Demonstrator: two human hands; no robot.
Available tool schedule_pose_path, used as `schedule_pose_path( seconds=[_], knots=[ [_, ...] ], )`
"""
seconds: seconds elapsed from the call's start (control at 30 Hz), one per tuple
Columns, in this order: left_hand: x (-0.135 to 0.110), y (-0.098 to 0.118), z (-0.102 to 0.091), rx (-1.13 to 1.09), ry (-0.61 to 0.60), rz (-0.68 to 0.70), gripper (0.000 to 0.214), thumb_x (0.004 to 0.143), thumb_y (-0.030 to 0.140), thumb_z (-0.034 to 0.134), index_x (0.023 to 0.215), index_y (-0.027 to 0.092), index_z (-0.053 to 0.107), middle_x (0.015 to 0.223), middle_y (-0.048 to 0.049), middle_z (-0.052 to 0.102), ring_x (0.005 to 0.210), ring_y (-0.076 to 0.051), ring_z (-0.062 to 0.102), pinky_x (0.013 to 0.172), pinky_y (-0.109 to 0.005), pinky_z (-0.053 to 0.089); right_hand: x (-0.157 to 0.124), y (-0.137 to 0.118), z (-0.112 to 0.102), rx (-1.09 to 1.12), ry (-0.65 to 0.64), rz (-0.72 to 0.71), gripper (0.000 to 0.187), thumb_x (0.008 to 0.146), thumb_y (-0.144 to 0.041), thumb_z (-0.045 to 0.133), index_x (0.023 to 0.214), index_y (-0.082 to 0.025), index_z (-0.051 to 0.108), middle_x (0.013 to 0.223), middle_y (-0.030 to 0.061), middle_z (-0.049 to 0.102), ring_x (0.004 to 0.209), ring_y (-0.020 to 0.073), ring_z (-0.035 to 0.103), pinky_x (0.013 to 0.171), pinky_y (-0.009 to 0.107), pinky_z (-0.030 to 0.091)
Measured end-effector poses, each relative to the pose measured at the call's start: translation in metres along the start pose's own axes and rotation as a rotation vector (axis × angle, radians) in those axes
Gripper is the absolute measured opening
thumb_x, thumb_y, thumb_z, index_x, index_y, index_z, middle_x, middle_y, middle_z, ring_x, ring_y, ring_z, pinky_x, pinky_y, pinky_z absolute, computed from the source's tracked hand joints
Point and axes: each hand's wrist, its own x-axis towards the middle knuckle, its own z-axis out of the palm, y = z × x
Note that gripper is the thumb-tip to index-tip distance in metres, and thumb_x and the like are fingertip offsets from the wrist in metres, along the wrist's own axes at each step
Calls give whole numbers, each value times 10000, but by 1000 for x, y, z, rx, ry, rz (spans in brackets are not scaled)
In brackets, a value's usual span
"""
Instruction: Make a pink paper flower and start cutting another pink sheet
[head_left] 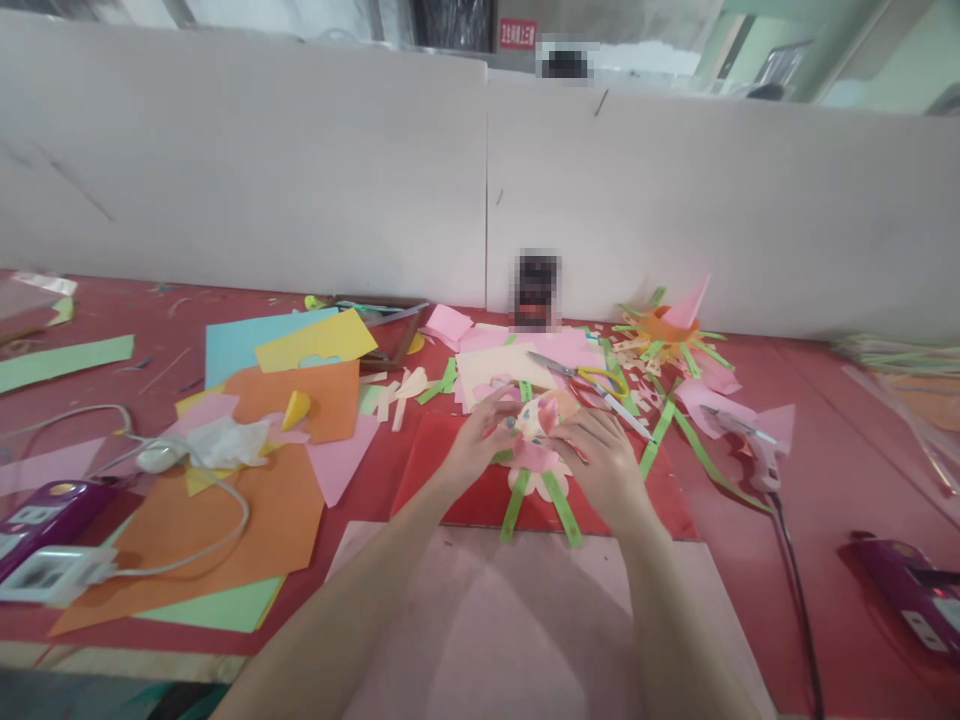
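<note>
Between my hands is a paper figure (534, 455) with a pale, dotted round part, pink pieces and green strip limbs. It is over a red sheet (450, 480), with two green strips (562, 508) and a scalloped pale piece pointing towards me. My left hand (480, 440) closes its fingers on the figure's left side. My right hand (600, 450) grips the right side, its fingers bent over the edge. The fingertips partly hide the figure's upper part. Just beyond my hands lie yellow-handled scissors (600, 380) and a cream sheet (487, 370).
A glue gun (757, 450) with a black cord lies right. Behind it stands an orange and green paper piece (671, 325). Coloured sheets (247, 510), a white cable and a purple power strip (52, 520) cover the left. A white partition (300, 170) closes the back.
</note>
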Motion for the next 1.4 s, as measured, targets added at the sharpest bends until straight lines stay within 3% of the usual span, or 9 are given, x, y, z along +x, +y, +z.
schedule_pose_path(
  seconds=[0.17,0.3,0.47,0.57,0.63,0.83,0.97,1.17,1.4],
  knots=[
    [2,0,-3,127,158,4,299,842,330,439,1100,204,522,1018,-55,598,956,-154,556,857,-288,432,5,0,-3,-31,-209,-115,200,872,-196,455,751,-214,613,754,1,633,769,150,539,701,298,372],
    [-3,11,-7,340,266,66,164,830,265,470,937,213,583,907,-12,601,810,-118,551,749,-237,442,5,1,5,-9,-337,-83,262,876,-190,442,660,-187,591,682,-2,601,673,125,530,611,257,371],
    [-17,21,-1,587,86,203,142,848,256,470,865,202,600,798,-7,583,738,-111,527,662,-221,421,-5,8,18,-96,-342,-46,200,847,-218,503,682,-170,606,677,4,574,657,128,499,631,267,363],
    [-21,14,4,773,-108,310,176,864,274,455,870,187,607,772,-11,588,728,-124,517,673,-246,408,-13,13,23,-161,-356,-66,179,834,-234,529,689,-168,609,699,11,569,712,140,492,682,282,346],
    [-22,8,5,845,-167,337,184,869,266,445,862,174,605,776,-15,592,718,-126,511,677,-255,403,-17,14,25,-192,-359,-88,192,838,-252,525,687,-172,614,715,19,565,738,144,486,687,285,330],
    [-20,-2,0,860,-209,301,153,855,253,476,807,181,601,775,9,603,715,-115,508,654,-232,395,-22,12,31,-187,-268,-69,182,811,-238,566,643,-188,613,674,2,533,666,126,436,637,276,288],
    [-20,-4,-2,856,-236,351,163,855,209,472,764,173,601,740,20,607,704,-109,499,646,-223,390,-23,14,28,-122,-296,-76,192,831,-253,537,670,-206,631,668,-1,539,681,126,454,646,276,288],
    [-19,-7,-2,919,-218,394,247,880,228,424,746,180,626,719,14,605,692,-109,489,646,-232,392,-28,29,13,-81,-358,132,222,840,-282,512,669,-205,632,680,9,552,644,130,462,647,276,329],
    [-18,-9,-3,934,-195,453,259,887,265,409,766,179,622,693,14,583,675,-107,488,647,-228,394,-28,34,8,-53,-396,195,186,831,-255,517,705,-201,643,703,14,584,675,144,515,655,281,375]
  ],
)
